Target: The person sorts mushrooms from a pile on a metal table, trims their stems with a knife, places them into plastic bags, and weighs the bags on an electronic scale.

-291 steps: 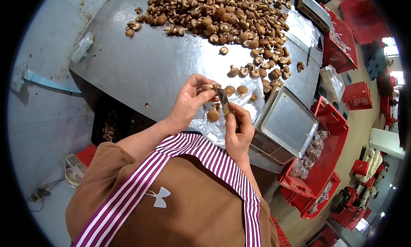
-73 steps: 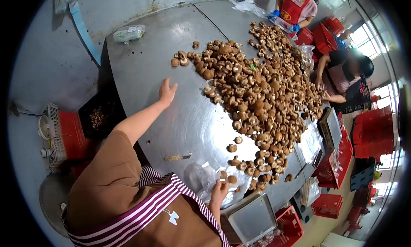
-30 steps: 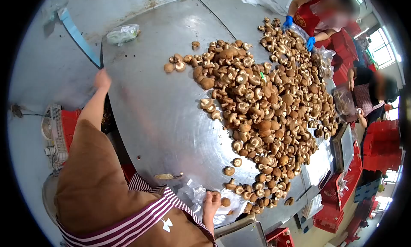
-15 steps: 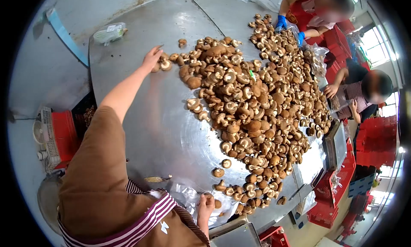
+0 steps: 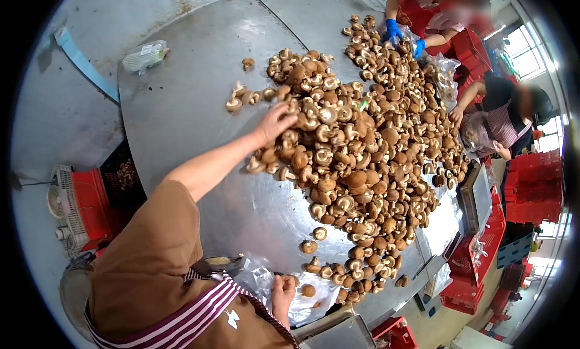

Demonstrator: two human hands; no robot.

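Note:
My left hand (image 5: 277, 124) reaches onto the left edge of a large heap of brown mushrooms (image 5: 362, 168), its fingers spread and touching several of them. Near the front of the metal table (image 5: 193, 65), my right hand (image 5: 283, 294) has its fingers closed round a mushroom (image 5: 294, 281). Beside it lies a loose mushroom (image 5: 308, 290) on a clear plastic bag (image 5: 314, 303). The knife (image 5: 219, 261) rests on the table at the front, partly hidden by my clothing.
A wrapped packet (image 5: 145, 56) lies at the back left. Metal trays (image 5: 341, 336) and red crates (image 5: 396, 333) stand to the right. One person with blue gloves (image 5: 393, 30) and another in a checked apron (image 5: 499, 128) are across the heap.
My left hand has moved right, from the few loose mushrooms at the left onto the heap. Some mushrooms at the heap's left edge have shifted. My right hand has barely moved.

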